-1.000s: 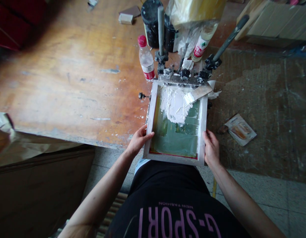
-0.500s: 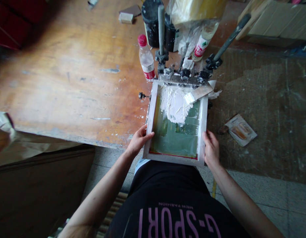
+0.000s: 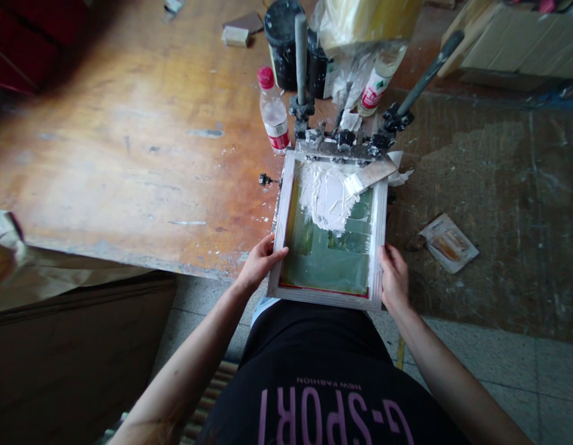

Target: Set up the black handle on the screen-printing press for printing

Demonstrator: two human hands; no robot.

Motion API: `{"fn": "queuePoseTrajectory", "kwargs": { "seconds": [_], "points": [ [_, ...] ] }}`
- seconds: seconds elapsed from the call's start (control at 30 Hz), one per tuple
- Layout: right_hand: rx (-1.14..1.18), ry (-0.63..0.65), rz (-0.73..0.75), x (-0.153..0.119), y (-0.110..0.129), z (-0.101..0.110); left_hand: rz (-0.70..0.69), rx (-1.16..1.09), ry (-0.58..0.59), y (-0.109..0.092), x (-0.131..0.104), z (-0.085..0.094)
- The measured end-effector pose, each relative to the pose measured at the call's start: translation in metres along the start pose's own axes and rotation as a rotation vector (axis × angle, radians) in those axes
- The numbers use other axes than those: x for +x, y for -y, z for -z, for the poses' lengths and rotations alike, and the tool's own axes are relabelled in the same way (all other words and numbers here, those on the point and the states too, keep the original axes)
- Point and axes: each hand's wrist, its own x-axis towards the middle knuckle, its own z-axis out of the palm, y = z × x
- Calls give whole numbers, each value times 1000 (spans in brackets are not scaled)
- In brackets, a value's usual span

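A screen printing frame (image 3: 380, 247) with a light rim and green mesh lies before me, its far edge at a dark clamp bar (image 3: 344, 148). My left hand (image 3: 261, 262) grips its left side near the front corner, thumb on top. On the right side my right hand (image 3: 395, 278) is closed round the rim; its fingertips are partly hidden. Thick white ink (image 3: 326, 198) covers the far part of the mesh. A squeegee (image 3: 372, 176) with an ink-covered end rests slantwise over the ink and the frame's far right corner.
Left of the clamp stands a pink-capped bottle (image 3: 274, 114). Behind are black tubs (image 3: 284, 46), another bottle (image 3: 376, 83) and a plastic-wrapped yellow bundle (image 3: 369, 21). Two bars (image 3: 301, 62) rise from the clamp. A stained packet (image 3: 449, 243) lies right on the wooden table (image 3: 128, 154).
Both hands keep their hold on the screen printing frame. The whole view has shifted very slightly; nothing else has visibly moved.
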Motion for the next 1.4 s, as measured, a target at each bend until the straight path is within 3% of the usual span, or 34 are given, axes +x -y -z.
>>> {"fn": "queuePoseTrajectory", "kwargs": {
  "seconds": [1.4],
  "points": [
    [-63,-67,9,-2,2,-2,19,32,-9,-3,-2,0]
  ]
}}
